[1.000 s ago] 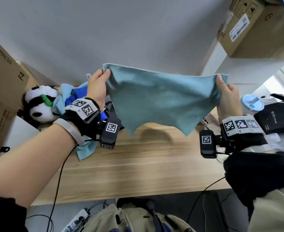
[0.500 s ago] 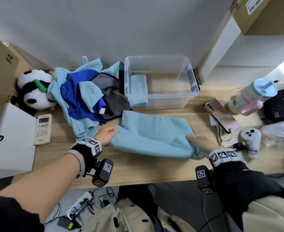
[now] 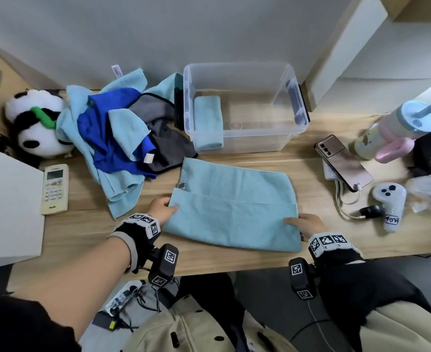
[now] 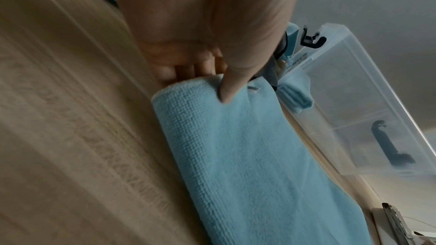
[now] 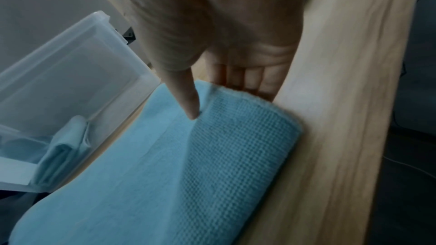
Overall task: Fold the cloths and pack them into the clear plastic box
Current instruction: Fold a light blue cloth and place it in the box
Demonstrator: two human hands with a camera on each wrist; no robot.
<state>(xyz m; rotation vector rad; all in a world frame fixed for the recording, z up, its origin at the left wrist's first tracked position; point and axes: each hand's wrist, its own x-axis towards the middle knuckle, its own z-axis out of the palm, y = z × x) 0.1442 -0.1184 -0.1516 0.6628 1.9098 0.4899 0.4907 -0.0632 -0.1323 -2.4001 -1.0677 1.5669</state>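
The light blue cloth (image 3: 232,212) lies on the wooden table (image 3: 234,260), in the middle near the front edge, with its front part folded over the back part. The left hand (image 3: 160,208) pinches the left end of the folded layer: the thumb (image 4: 232,81) is on top and the fingers (image 4: 188,70), close together, are under the edge. The right hand (image 3: 304,222) pinches the right end in the same way, thumb (image 5: 186,96) above and fingers (image 5: 245,79) side by side below.

Just behind the cloth, toward the back edge, stands the clear plastic box (image 3: 293,97). One folded light blue cloth (image 3: 207,120) is inside it, along its left wall. Left of the box is a heap of unfolded cloths (image 3: 115,138), light blue, dark blue and grey.

Near the left edge lie a remote control (image 3: 55,189) and a toy panda (image 3: 38,123). Toward the right edge are a phone (image 3: 342,161), a tumbler (image 3: 397,130) and a white game controller (image 3: 389,204).
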